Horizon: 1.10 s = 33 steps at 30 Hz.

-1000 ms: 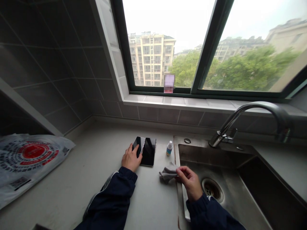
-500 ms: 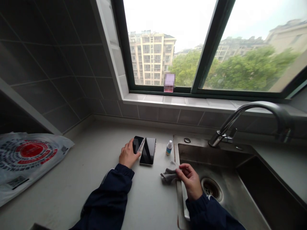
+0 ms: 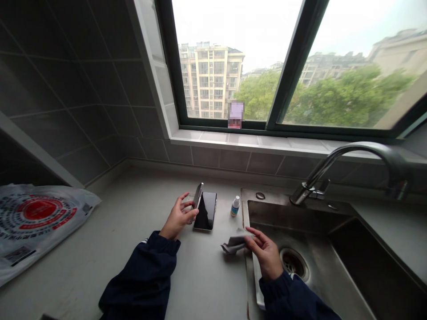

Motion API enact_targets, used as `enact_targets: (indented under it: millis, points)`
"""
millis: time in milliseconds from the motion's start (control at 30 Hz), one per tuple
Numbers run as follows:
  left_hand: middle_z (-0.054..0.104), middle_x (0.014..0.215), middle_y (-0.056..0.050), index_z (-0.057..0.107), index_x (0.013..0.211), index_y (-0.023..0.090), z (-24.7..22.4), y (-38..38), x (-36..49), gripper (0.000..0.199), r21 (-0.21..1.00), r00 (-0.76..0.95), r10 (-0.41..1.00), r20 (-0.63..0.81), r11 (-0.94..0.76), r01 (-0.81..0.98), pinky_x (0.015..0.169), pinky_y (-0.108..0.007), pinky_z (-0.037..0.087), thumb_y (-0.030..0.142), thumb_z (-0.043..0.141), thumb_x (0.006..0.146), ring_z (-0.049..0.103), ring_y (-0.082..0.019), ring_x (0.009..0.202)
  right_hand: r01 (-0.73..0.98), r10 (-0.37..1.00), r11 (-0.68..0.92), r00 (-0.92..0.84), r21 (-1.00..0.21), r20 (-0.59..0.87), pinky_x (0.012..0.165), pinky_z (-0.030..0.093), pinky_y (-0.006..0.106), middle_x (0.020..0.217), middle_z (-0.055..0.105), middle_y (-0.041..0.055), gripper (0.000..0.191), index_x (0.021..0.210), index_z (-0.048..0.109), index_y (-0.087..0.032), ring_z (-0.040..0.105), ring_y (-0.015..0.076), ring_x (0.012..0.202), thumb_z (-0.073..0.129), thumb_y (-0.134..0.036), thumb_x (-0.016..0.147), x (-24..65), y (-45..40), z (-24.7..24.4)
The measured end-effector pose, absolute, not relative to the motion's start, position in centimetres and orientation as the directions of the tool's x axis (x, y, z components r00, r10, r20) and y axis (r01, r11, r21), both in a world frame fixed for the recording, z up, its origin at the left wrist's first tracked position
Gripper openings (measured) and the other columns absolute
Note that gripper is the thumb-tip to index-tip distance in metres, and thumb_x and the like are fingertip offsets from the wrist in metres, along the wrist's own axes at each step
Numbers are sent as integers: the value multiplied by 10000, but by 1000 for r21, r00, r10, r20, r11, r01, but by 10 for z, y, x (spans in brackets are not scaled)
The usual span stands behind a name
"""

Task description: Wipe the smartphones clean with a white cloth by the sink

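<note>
My left hand (image 3: 179, 217) grips a smartphone (image 3: 198, 195) by its edges, tilted up on its side so that its narrow edge faces me. Right beside it, a second, larger smartphone (image 3: 206, 211) lies flat on the counter with its dark screen up. In my right hand (image 3: 266, 252) a crumpled grey cloth (image 3: 235, 242) is pinched between thumb and fingers, over the sink's left rim. A small white bottle with a blue and yellow label (image 3: 235, 206) stands upright between the flat phone and the sink.
To the right is a steel sink (image 3: 320, 240) with a drain (image 3: 294, 262) and a curved chrome faucet (image 3: 333, 155). A printed plastic bag (image 3: 40, 222) lies at the left on the pale counter (image 3: 133, 191). Behind stand a tiled wall and a window (image 3: 230, 80).
My left hand has lifted the smaller phone from lying flat and turned it up on its side. My right hand stays nearly in place, the cloth shifting slightly.
</note>
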<state>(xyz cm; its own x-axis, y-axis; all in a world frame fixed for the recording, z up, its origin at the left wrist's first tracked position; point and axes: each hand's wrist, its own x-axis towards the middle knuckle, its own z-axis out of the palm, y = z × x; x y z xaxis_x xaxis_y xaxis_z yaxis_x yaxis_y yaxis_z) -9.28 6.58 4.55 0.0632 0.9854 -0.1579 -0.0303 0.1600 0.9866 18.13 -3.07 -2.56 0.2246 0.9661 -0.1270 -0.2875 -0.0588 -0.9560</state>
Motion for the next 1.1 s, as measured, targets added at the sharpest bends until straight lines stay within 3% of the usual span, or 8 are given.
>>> enact_targets:
  millis: [100, 200, 367, 533, 800, 867, 967, 1100]
  points:
    - [550, 1257, -118, 353, 1379, 300, 53, 49, -74, 775, 879, 374, 908, -191, 328, -347, 874, -445, 511, 244, 714, 696, 622, -226, 977, -318, 962, -68, 229, -946, -146, 654, 536, 254, 773, 742, 51, 603, 1122, 677, -159, 688, 186, 709, 863, -434, 619, 182, -29, -25]
    - [572, 1247, -125, 424, 1333, 259, 50, 35, -53, 665, 805, 538, 829, -153, 420, -418, 861, -446, 509, 184, 653, 713, 625, -234, 954, -358, 960, -82, 223, -930, -171, 631, 547, 276, 860, 753, 91, 573, 1087, 680, -160, 700, 210, 731, 860, -441, 621, 183, -28, -25]
    - [654, 863, -115, 577, 1147, 107, 32, 17, -26, 390, 710, 636, 733, -243, 581, -398, 785, -409, 519, 325, 564, 823, 637, -205, 767, -397, 957, -65, 237, -916, -170, 618, 546, 255, 883, 751, 90, 470, 1020, 667, -156, 699, 189, 727, 851, -388, 655, 184, -28, -22]
    - [655, 746, -118, 621, 1098, 67, 16, 4, -10, 571, 570, 714, 626, -314, 725, -386, 676, -350, 511, 551, 427, 865, 638, -202, 661, -395, 947, -15, 288, -919, -139, 642, 560, 255, 916, 749, 93, 488, 1054, 648, -161, 707, 194, 762, 853, -352, 654, 188, -27, -14]
    - [671, 1024, -146, 644, 1057, 97, 9, -2, 3, 607, 426, 733, 625, -268, 759, -492, 703, -452, 524, 616, 409, 849, 649, -242, 711, -196, 871, 185, 487, -963, 68, 932, 514, 281, 1173, 691, 81, 675, 1394, 460, -240, 654, 216, 1088, 743, -330, 788, 191, -35, 4]
    - [681, 1017, -142, 634, 1102, 117, 6, -1, 3, 627, 406, 752, 607, -258, 774, -485, 726, -447, 516, 639, 401, 846, 655, -248, 725, 38, 896, 255, 366, -966, 251, 972, 498, 311, 1260, 640, 99, 601, 1434, 412, -236, 629, 225, 1137, 639, -274, 878, 181, -46, 6]
    - [702, 988, -132, 604, 1195, 130, 1, 0, 3, 647, 355, 757, 593, -274, 794, -494, 808, -415, 496, 641, 402, 853, 668, -249, 792, 325, 867, 497, -139, -804, 479, 1064, 428, 392, 1387, 531, 113, 676, 1502, 273, -222, 516, 252, 1272, 553, -143, 892, 164, -62, 9]
    - [702, 994, -172, 558, 1249, 51, -1, 3, 3, 729, 303, 741, 614, -271, 785, -540, 915, -426, 451, 645, 404, 855, 665, -294, 930, 446, 707, 706, -402, -550, 582, 1108, 385, 452, 1422, 491, 110, 646, 1467, 345, -173, 418, 279, 1347, 532, -73, 857, 154, -70, 13]
